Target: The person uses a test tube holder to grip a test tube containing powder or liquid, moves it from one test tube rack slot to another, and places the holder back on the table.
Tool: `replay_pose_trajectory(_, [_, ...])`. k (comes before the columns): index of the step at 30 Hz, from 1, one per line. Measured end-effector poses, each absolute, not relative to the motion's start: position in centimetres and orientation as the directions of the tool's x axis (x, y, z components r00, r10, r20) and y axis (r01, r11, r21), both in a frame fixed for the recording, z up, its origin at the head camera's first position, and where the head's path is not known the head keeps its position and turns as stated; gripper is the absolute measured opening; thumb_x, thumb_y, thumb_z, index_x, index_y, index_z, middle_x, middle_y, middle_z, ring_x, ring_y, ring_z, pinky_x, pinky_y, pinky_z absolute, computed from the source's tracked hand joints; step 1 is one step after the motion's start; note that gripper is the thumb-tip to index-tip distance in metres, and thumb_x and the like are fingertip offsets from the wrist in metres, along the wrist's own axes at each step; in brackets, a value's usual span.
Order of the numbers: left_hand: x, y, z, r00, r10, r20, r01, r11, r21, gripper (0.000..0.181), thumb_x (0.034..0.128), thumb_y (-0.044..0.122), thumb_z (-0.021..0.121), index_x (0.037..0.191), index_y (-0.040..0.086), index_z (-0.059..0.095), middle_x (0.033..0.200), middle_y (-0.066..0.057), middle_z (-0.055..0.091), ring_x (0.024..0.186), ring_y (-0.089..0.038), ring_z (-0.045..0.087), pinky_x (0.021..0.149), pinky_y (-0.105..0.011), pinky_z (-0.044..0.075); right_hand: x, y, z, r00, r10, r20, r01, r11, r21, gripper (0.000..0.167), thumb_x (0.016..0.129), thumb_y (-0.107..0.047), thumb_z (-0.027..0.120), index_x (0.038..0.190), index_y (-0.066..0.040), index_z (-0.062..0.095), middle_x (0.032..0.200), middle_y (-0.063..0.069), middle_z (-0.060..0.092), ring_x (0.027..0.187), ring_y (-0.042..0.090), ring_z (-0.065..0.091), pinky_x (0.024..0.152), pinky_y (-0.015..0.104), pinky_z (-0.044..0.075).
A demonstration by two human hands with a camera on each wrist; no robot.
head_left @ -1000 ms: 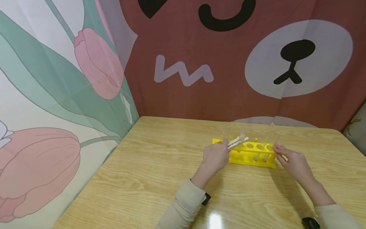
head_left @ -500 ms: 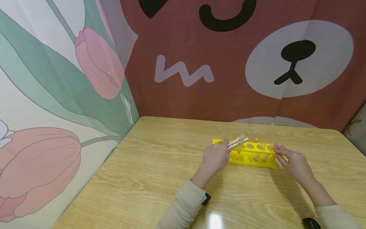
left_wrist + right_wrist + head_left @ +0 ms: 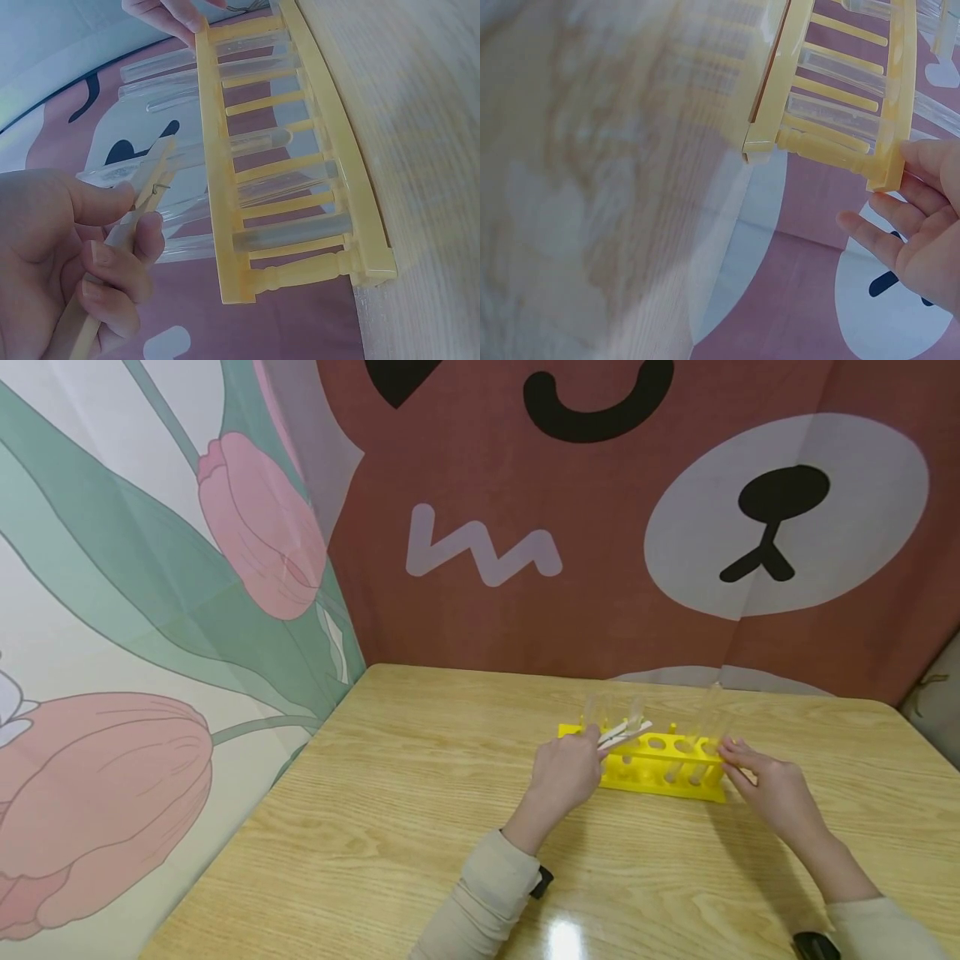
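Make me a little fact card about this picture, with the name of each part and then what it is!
Left hand: holds a wooden clamp
Right hand: holds one end of the rack's top plate
Rack: yellow, standing on the table
Tubes: several, clear, standing in the rack
Clamp tip: beside a tube; I can't tell if it grips it
Table: light, with wood grain
Sleeves: beige
Wall behind: cloth with a big cartoon face

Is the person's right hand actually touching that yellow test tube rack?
Touching. The right wrist view shows it: the right hand grips one end of the yellow test tube rack, leaving no visible gap.
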State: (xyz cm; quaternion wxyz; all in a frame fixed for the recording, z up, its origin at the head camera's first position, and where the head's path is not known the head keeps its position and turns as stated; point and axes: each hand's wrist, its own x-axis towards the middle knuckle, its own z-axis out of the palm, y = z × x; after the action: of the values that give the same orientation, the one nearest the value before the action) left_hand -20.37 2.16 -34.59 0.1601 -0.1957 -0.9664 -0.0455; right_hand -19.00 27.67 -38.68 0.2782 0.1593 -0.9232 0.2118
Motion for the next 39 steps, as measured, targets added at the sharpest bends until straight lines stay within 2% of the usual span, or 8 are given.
replay_pose_trajectory(15, [-20.3, 2.2, -34.6, -0.875, 0.364, 0.320, 0.390, 0.921, 0.019, 0.024, 0.0914, 0.038, 0.047, 0.092, 0.015, 0.055, 0.052, 0.004, 0.041, 0.039, -0.010, 0.037, 0.033, -0.022, 0.028, -19.3, 28.0, -39.4, -0.788, -0.159, 0.595, -0.405, 0.862, -0.306, 0.028, 0.074, 0.005, 0.066, 0.101, 0.011, 0.061, 0.108, 0.024, 0.055, 0.097, 0.038, 0.054, 0.068, 0.045, 0.044])
replay_pose_trajectory(17, [-20.3, 2.2, -34.6, -0.875, 0.363, 0.320, 0.388, 0.921, 0.016, 0.024, 0.0914, 0.038, 0.047, 0.091, 0.015, 0.055, 0.052, 0.004, 0.041, 0.039, -0.010, 0.037, 0.033, -0.022, 0.028, -20.3, 29.1, -40.8, -0.775, -0.171, 0.608, -0.412, 0.867, -0.282, 0.028, 0.077, 0.001, 0.065, 0.104, 0.008, 0.061, 0.115, 0.016, 0.053, 0.105, 0.027, 0.052, 0.069, 0.042, 0.044])
replay_pose_trajectory(22, [-20.3, 2.2, -34.7, -0.877, 0.364, 0.314, 0.388, 0.921, 0.018, 0.024, 0.0916, 0.038, 0.046, 0.090, 0.015, 0.055, 0.051, 0.004, 0.041, 0.039, -0.010, 0.036, 0.033, -0.022, 0.028, -20.4, 29.2, -41.2, -0.775, -0.173, 0.607, -0.418, 0.861, -0.288, 0.028, 0.078, 0.000, 0.065, 0.105, 0.008, 0.061, 0.115, 0.017, 0.053, 0.106, 0.027, 0.052, 0.069, 0.044, 0.044])
replay_pose_trajectory(24, [-20.3, 2.2, -34.7, -0.879, 0.365, 0.308, 0.390, 0.920, 0.023, 0.024, 0.0917, 0.038, 0.046, 0.089, 0.015, 0.054, 0.051, 0.004, 0.041, 0.039, -0.010, 0.036, 0.033, -0.022, 0.028, -19.5, 28.3, -39.8, -0.789, -0.159, 0.594, -0.415, 0.850, -0.324, 0.028, 0.076, 0.003, 0.066, 0.103, 0.011, 0.060, 0.109, 0.024, 0.055, 0.098, 0.038, 0.054, 0.070, 0.046, 0.044])
replay_pose_trajectory(28, [-20.4, 2.2, -34.7, -0.881, 0.366, 0.301, 0.393, 0.919, 0.034, 0.024, 0.0917, 0.038, 0.046, 0.090, 0.015, 0.054, 0.052, 0.004, 0.041, 0.039, -0.010, 0.036, 0.033, -0.022, 0.028, -19.6, 28.4, -40.0, -0.794, -0.149, 0.589, -0.409, 0.848, -0.336, 0.028, 0.078, 0.001, 0.065, 0.104, 0.010, 0.060, 0.110, 0.023, 0.054, 0.099, 0.037, 0.053, 0.070, 0.046, 0.044])
replay_pose_trajectory(32, [-20.4, 2.2, -34.8, -0.879, 0.368, 0.302, 0.397, 0.917, 0.036, 0.024, 0.0917, 0.037, 0.047, 0.091, 0.015, 0.055, 0.052, 0.004, 0.041, 0.039, -0.010, 0.037, 0.034, -0.022, 0.028, -20.2, 29.1, -41.0, -0.796, -0.145, 0.588, -0.384, 0.871, -0.305, 0.029, 0.081, -0.006, 0.064, 0.108, 0.004, 0.060, 0.114, 0.016, 0.054, 0.107, 0.023, 0.051, 0.066, 0.041, 0.046])
replay_pose_trajectory(35, [-20.5, 2.2, -34.8, -0.879, 0.370, 0.302, 0.397, 0.917, 0.033, 0.024, 0.0918, 0.037, 0.047, 0.091, 0.015, 0.055, 0.053, 0.004, 0.042, 0.039, -0.010, 0.037, 0.034, -0.022, 0.028, -20.2, 29.0, -40.9, -0.791, -0.152, 0.593, -0.390, 0.872, -0.297, 0.030, 0.080, -0.005, 0.065, 0.107, 0.004, 0.061, 0.113, 0.016, 0.055, 0.106, 0.023, 0.052, 0.065, 0.041, 0.047])
replay_pose_trajectory(39, [-20.5, 2.2, -34.8, -0.881, 0.367, 0.298, 0.396, 0.917, 0.040, 0.023, 0.0916, 0.036, 0.047, 0.091, 0.015, 0.055, 0.053, 0.004, 0.042, 0.040, -0.009, 0.037, 0.034, -0.022, 0.028, -19.4, 28.1, -39.4, -0.782, -0.176, 0.598, -0.420, 0.858, -0.297, 0.029, 0.073, 0.005, 0.067, 0.101, 0.012, 0.061, 0.106, 0.026, 0.055, 0.093, 0.042, 0.054, 0.062, 0.046, 0.046])
